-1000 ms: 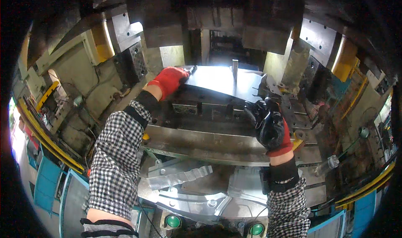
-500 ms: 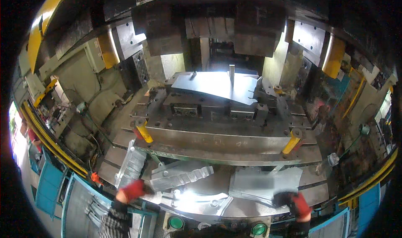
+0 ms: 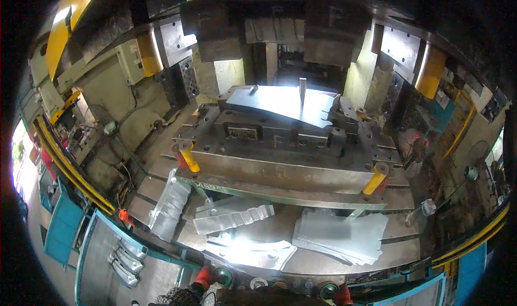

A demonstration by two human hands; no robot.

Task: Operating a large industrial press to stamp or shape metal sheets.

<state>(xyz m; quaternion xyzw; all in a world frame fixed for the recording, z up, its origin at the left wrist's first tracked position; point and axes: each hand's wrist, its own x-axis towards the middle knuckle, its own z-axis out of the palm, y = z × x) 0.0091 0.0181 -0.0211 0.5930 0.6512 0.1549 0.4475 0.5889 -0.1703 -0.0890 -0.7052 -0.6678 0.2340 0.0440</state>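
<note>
My left hand (image 3: 205, 278), in a red glove, is at the lower edge against the left green push button (image 3: 222, 276) of a control panel. My right hand (image 3: 343, 295), also red-gloved, sits beside the right green push button (image 3: 328, 290). The fingers of both hands are mostly hidden, and I see nothing held. Ahead, a flat sheet metal blank (image 3: 280, 104) lies on the lower die (image 3: 269, 163) of a press, beside an upright metal pin (image 3: 302, 90).
On the press bed in front of the die lie a stack of flat blanks (image 3: 339, 235), a ribbed formed part (image 3: 234, 220), another formed part (image 3: 171, 206) and a shiny part (image 3: 250, 251). A blue-framed bin (image 3: 86, 257) at left holds several parts. Yellow posts (image 3: 375, 179) flank the die.
Both hands have come down and inward from beside the metal parts to the green buttons. The view has shifted slightly. The blank on the die lies as before.
</note>
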